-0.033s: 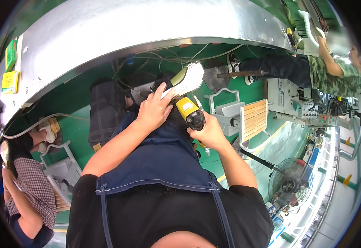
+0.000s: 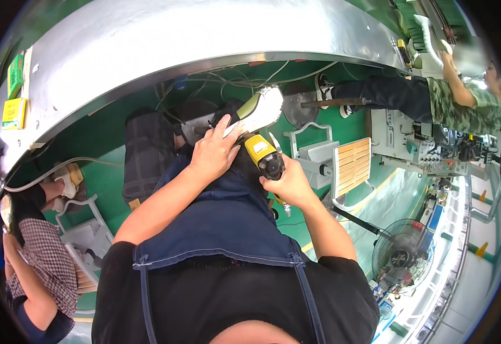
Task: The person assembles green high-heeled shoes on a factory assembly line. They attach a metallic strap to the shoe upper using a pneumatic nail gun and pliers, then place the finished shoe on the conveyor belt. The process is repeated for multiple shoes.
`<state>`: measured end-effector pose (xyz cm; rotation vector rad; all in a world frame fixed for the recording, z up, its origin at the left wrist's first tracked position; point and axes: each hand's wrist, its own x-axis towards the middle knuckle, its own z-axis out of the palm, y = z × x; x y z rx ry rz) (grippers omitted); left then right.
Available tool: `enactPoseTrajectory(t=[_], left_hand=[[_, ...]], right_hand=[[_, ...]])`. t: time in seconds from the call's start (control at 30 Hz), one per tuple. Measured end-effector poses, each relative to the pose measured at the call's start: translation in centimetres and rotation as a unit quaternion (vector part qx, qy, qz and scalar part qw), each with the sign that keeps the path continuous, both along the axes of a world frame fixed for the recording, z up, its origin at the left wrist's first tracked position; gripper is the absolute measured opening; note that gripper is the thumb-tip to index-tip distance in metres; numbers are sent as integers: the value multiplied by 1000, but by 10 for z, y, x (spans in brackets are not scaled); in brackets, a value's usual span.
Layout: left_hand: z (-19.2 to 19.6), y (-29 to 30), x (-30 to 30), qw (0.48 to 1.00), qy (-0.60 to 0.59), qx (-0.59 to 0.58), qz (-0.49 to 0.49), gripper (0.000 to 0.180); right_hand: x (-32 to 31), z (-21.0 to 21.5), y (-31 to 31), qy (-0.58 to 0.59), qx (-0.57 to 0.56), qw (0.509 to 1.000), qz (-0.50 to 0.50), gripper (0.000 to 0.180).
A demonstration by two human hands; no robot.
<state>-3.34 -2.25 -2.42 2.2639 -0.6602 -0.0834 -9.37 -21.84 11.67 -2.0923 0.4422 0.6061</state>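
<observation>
Both bare forearms reached forward and converged far ahead of the torso. The left hand [image 2: 216, 153] lay curled, palm down. The right hand [image 2: 288, 184] was clenched in a fist, just right of it.

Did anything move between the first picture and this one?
No, nothing visibly moved. The left hand rests on the dark piece in the lap, by the shoe sole. The right hand grips the yellow power tool. The fan stands in the same place.
</observation>
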Motion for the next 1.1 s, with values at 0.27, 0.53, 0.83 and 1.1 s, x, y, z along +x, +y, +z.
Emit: enactPoseTrajectory(t=[0.27, 0.53, 0.83, 1.1], left_hand=[[3, 1, 0, 1000, 0, -5, 1, 63], [-2, 2, -1, 999, -29, -32, 23, 60], [-8, 3, -2, 998, -30, -54, 25, 60], [-11, 18, 6, 995, -18, -94, -27, 70]], right_hand=[[2, 3, -7, -16, 20, 997, -70, 40], [24, -3, -12, -8, 46, 999, -8, 34], [36, 7, -2, 41, 19, 999, 18, 38], [62, 53, -11, -45, 46, 997, -38, 36]])
